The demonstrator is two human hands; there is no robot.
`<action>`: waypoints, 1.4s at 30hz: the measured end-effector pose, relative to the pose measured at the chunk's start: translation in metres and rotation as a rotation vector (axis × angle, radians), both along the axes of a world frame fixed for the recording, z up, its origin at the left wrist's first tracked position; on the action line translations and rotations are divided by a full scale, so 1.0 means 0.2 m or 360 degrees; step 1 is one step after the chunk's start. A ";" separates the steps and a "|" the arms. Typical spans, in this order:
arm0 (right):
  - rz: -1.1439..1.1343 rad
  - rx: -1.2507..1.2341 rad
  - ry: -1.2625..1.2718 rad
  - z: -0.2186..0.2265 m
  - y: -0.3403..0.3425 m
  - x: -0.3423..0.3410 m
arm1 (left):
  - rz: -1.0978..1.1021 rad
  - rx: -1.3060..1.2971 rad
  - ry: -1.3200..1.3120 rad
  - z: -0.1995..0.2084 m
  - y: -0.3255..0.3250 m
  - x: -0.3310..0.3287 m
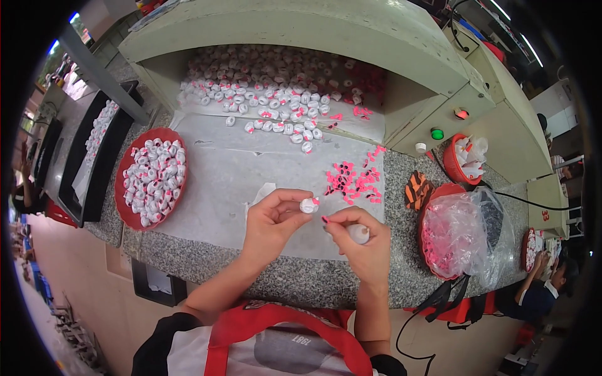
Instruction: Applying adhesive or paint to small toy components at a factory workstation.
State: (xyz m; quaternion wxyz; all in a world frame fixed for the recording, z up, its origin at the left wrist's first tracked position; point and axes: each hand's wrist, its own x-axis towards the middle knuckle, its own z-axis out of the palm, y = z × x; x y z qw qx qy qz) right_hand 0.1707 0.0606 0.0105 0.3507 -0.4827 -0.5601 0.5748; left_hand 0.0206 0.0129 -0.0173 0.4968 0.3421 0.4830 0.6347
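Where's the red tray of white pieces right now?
In the head view, the red tray sits on the person's left, on the granite counter, beside the left hand.

The small white piece [308,205] in the left hand [271,220] is too small to tell its shape. The right hand [359,237] covers most of a second white piece [359,234]. A clear plastic bag [467,233] veils the red bowl [433,263] at right. The far heap of white pieces [276,81] fades under the machine's hood [301,28].

Left hand [271,220] pinching, right hand [359,237] pinching, fingertips nearly meeting.
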 end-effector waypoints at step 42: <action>0.0342 0.0508 0.0624 -0.07 -0.03 0.08 | -0.0419 0.0290 0.0268 0.12 -0.08 0.03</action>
